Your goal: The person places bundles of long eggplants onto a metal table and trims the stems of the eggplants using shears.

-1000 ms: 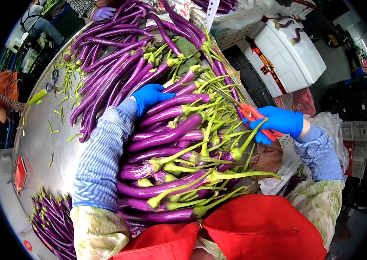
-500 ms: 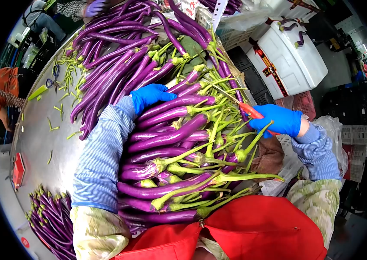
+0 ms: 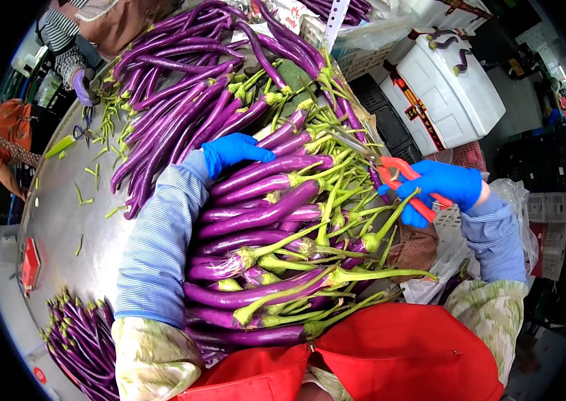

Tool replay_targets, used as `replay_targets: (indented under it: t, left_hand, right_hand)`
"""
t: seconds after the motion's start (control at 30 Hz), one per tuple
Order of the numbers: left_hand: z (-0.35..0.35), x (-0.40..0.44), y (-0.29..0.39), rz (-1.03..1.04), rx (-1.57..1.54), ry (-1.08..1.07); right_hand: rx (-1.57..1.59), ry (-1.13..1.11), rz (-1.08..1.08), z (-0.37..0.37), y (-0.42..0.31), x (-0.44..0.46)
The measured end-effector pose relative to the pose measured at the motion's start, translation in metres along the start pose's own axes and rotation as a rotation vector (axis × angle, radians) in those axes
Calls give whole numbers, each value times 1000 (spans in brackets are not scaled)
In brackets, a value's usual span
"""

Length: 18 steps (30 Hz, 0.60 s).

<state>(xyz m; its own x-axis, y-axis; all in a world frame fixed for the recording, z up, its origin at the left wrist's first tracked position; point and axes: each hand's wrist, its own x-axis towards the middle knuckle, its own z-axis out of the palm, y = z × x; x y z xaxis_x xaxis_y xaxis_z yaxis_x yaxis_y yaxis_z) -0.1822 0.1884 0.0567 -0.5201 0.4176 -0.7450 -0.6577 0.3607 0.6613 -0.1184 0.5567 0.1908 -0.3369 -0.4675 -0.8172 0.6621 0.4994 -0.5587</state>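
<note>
"What's in the blue-gloved right hand (image 3: 430, 192)?"
"It grips red-handled metal scissors (image 3: 393, 164), their blades over green stems (image 3: 328, 207)."
"And the blue-gloved left hand (image 3: 235, 154)?"
"Against long, glossy purple eggplants (image 3: 263, 212) heaped on the grey metal surface (image 3: 106, 234); whether it grips one, I can't tell."

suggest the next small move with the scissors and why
Probably close the scissors on one long stem: the right hand holds their handles apart, the blades reach among the stems, and the left hand rests on the eggplants.
</note>
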Motion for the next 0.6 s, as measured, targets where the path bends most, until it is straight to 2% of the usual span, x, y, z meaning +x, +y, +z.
replay_targets:
  t: [0.1,0.2,0.23,0.3,0.4,0.6]
  left_hand:
    - [-5,-6,2,53,42,-76]
    - [-13,-12,4,14,98,-16]
    - [-9,-22,10,43,196,90]
    - [-18,-18,4,76,144,38]
    - [-21,-20,-1,113,4,83]
    - [-21,-26,0,124,-30,68]
  right_hand:
    - [-10,-5,43,0,-3,18]
    - [-14,21,34,0,-2,24]
    - [-33,28,33,-1,-2,26]
    - [-69,48,69,0,-7,29]
    - [-137,34,78,0,-10,41]
    - [-207,39,39,7,-23,55]
